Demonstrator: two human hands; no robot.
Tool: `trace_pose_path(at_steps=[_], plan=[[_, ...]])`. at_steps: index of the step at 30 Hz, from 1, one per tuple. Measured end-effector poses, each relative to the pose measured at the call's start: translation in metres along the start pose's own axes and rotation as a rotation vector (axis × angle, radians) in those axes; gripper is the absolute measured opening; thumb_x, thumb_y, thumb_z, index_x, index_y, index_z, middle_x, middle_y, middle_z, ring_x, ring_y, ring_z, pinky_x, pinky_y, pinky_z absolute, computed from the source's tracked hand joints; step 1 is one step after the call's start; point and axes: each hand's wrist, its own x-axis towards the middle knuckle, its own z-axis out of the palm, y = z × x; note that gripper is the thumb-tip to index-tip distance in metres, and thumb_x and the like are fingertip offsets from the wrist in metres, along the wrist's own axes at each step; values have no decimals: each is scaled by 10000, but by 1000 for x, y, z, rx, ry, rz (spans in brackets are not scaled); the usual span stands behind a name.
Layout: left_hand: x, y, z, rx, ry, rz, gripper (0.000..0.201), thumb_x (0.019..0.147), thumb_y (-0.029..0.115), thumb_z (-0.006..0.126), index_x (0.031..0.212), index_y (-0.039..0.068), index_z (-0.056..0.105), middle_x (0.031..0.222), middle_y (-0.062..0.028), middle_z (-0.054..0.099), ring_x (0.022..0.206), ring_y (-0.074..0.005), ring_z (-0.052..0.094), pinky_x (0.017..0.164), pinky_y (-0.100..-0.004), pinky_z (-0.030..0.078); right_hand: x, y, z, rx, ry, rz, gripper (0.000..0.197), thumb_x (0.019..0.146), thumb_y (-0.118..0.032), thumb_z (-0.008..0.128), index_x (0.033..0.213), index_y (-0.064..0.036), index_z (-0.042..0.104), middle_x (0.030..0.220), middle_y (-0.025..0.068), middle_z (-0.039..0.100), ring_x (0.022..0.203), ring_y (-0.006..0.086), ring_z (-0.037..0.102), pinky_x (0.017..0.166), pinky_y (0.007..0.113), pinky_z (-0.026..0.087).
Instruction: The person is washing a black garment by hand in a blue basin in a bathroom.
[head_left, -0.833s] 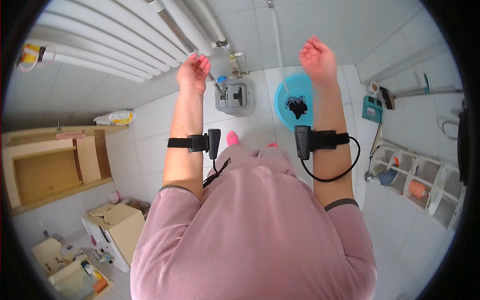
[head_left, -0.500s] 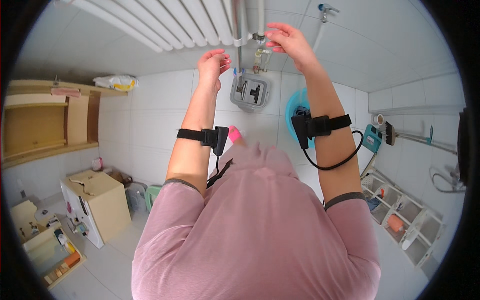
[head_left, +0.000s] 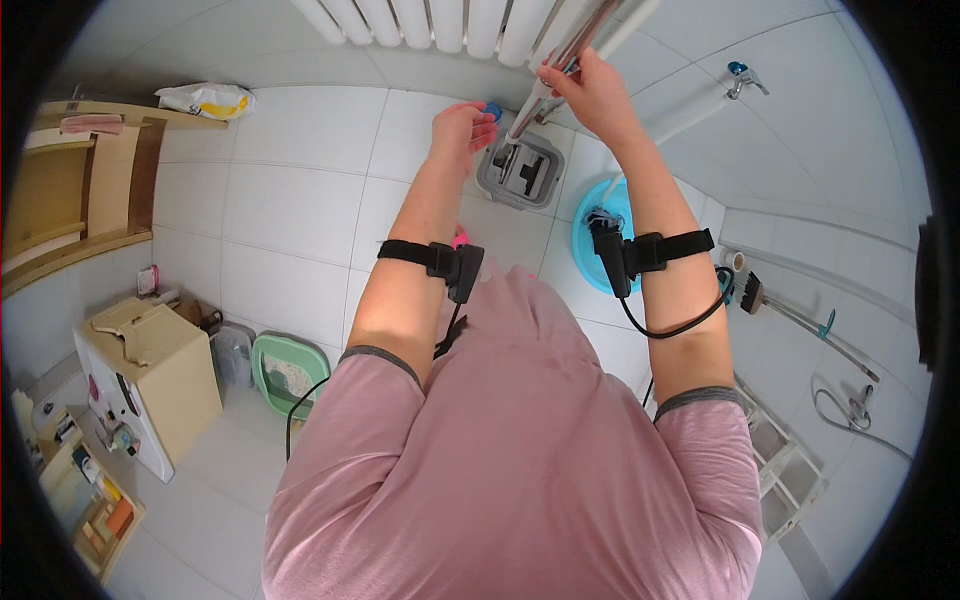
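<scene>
Head view: at one o'clock, the right hand (head_left: 598,95) has thumb and fingers wrapped around a silver-and-white mop handle (head_left: 528,112), which slants down into a grey mop bucket (head_left: 505,192) just right of twelve on the tiled floor (head_left: 300,210). The left hand (head_left: 459,130), near twelve, is empty, fingers loosely half-curled, apart from the handle. For good control, a firm right grip and the left hand lower down would probably steady the handle and avoid tipping the bucket.

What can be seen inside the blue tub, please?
Inside the blue tub, crumpled dark cloth is visible. The right forearm and the black device strapped to it cover part of the tub; whatever lies behind them cannot be seen.
</scene>
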Motion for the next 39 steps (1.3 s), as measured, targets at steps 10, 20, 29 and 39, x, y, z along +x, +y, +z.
trace_pose_path(at_steps=[10, 20, 29, 39], plan=[[14, 34, -10, 178, -94, 52, 279, 737, 42, 457, 1012, 13, 495, 873, -104, 557, 757, -180, 550, 665, -285, 461, 7, 4, 11, 241, 11, 22, 302, 741, -234, 616, 966, -54, 524, 729, 43, 592, 559, 108, 555, 509, 246, 436], [22, 37, 9, 434, -281, 79, 328, 728, 76, 517, 1055, 85, 519, 976, -74, 539, 839, -148, 524, 719, -274, 420, 20, 2, 12, 184, 107, 72, 292, 745, -234, 610, 930, -32, 508, 701, 63, 579, 555, 133, 561, 540, 264, 443], [25, 18, 18, 717, -294, 234, 483, 694, 161, 612, 1147, 82, 467, 1062, -101, 509, 955, -190, 490, 827, -308, 378, 29, 3, 15, 210, 0, 5, 317, 744, -194, 598, 991, -23, 497, 703, 90, 592, 609, 157, 587, 573, 270, 448], [44, -36, -11, 449, 21, 192, 347, 734, 102, 548, 1073, 55, 492, 966, -67, 543, 860, -127, 501, 722, -263, 407, 15, 40, 45, 451, -101, -141, 317, 759, -118, 571, 1064, -48, 520, 854, 43, 580, 693, 104, 556, 664, 231, 442]])
